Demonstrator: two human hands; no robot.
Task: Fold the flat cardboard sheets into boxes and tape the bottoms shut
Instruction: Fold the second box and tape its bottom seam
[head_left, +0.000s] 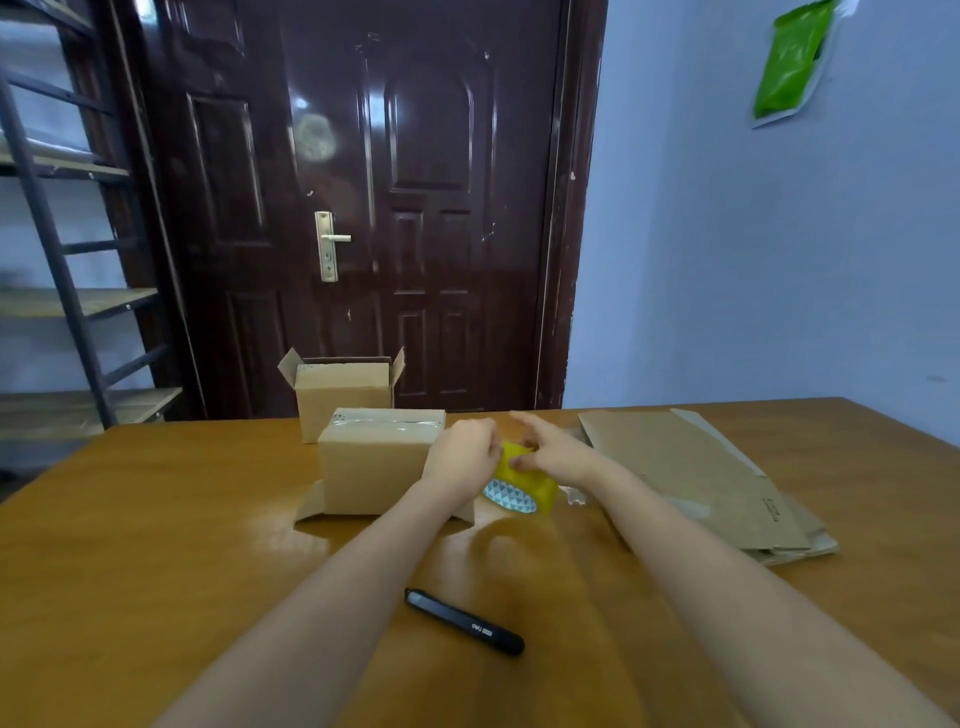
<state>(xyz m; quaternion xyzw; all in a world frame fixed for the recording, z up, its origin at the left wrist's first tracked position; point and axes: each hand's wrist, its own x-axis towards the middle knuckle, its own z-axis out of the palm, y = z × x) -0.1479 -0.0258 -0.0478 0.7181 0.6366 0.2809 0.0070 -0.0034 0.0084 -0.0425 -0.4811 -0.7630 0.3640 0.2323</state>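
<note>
Head view: I have both hands on the yellow tape roll (524, 480), which is lifted just above the table (156, 519) near the middle of its far edge. My left hand (462, 452) curls round the roll's left side; my right hand (550, 447) pinches at its top, apparently at the tape's free end. I judge the step to be freeing a length of tape. To do it well: hold the roll firmly with the left hand, pull the end straight and taut, and avoid letting it fold onto itself. The upturned box (376, 462) just left of the roll already shows tape along its top seam. An open box (343, 395) stands behind it. Flat cardboard sheets (696, 478) lie toward the right edge; a black cutter (464, 621) lies nearer me. The tape end and the fingertips are blurred, so I cannot confirm any tape is peeled.
</note>
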